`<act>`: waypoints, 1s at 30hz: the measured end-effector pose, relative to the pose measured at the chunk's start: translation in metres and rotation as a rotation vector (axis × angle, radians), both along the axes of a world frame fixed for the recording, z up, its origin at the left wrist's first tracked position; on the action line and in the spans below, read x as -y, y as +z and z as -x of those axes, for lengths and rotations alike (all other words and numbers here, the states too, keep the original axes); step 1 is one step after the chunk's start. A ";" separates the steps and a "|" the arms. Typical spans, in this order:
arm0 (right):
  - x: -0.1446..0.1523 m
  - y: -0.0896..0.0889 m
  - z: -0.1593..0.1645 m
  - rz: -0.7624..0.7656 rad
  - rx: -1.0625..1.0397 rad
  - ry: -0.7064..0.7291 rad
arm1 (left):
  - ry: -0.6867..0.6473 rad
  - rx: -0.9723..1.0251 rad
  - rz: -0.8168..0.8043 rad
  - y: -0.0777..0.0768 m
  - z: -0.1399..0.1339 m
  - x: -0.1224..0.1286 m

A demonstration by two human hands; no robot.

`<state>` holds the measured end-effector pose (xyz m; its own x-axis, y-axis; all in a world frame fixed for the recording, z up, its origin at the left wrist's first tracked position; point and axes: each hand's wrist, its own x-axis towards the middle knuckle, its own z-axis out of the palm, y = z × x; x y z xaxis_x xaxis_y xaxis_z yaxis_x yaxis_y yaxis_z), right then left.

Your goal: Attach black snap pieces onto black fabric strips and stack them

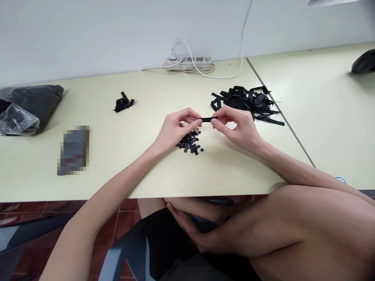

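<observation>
Between my two hands a short black fabric strip (207,120) is stretched level above the table. My left hand (179,127) pinches its left end between thumb and fingers. The right end is pinched by my right hand (234,124). Just below my left hand lies a heap of small round black pieces with centre holes (191,142), partly hidden by that hand. Behind my right hand spreads a pile of black strips (244,99), some showing small holes. A smaller bunch of black strips (123,102) sits farther left.
A power strip (189,62) with a white cable lies against the wall. On the left are a clear plastic bag with black contents (32,107) and a blurred-out box-like item (73,151). A dark object (364,61) sits far right. My raised knee (293,199) meets the table's front edge.
</observation>
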<state>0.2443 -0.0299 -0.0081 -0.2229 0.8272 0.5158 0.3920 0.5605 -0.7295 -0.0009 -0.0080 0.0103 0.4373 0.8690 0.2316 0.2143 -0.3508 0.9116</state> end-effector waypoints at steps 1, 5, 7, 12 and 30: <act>0.000 0.000 0.000 0.009 -0.009 0.003 | 0.006 -0.004 0.000 0.000 0.000 -0.001; -0.002 -0.001 0.000 0.094 -0.052 0.045 | 0.055 0.043 0.011 0.001 0.002 -0.006; -0.002 -0.001 0.000 0.128 -0.051 0.067 | 0.112 0.131 0.066 0.001 0.004 -0.011; -0.002 -0.004 0.000 0.170 0.033 0.092 | 0.225 0.271 0.243 -0.001 0.015 -0.026; -0.003 -0.007 -0.003 0.170 0.172 0.131 | 0.237 0.190 0.158 -0.020 0.033 -0.054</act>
